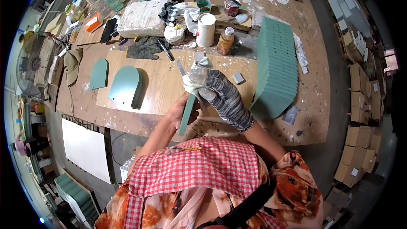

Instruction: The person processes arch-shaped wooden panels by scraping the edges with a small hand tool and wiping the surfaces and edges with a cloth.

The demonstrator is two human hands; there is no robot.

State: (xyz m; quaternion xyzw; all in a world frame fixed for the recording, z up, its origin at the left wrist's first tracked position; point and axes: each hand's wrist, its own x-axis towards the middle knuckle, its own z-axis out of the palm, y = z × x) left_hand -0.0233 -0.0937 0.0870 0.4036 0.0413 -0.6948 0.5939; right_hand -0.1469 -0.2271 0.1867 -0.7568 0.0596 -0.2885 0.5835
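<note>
My bare left hand [176, 109] is closed round a green panel [187, 116], held on edge above the front of the table. On my right hand [222, 97] is a grey knitted glove. Its fingers are closed on a white cloth [191, 85] that touches the upper end of the panel. A thin grey strip, like a blade [181, 68], sticks out beyond the cloth; what holds it is hidden. Two green round-topped panels, a smaller one [98, 74] and a larger one [124, 85], lie to the left. A small grey block [238, 78] lies right of the glove.
A long row of green panels [276, 68] stands at the right. Behind my hands are a white tub [206, 30], a brown bottle [225, 41], a marker [165, 50] and a spare grey glove [146, 48]. A cap [73, 65] and a fan [36, 62] are far left.
</note>
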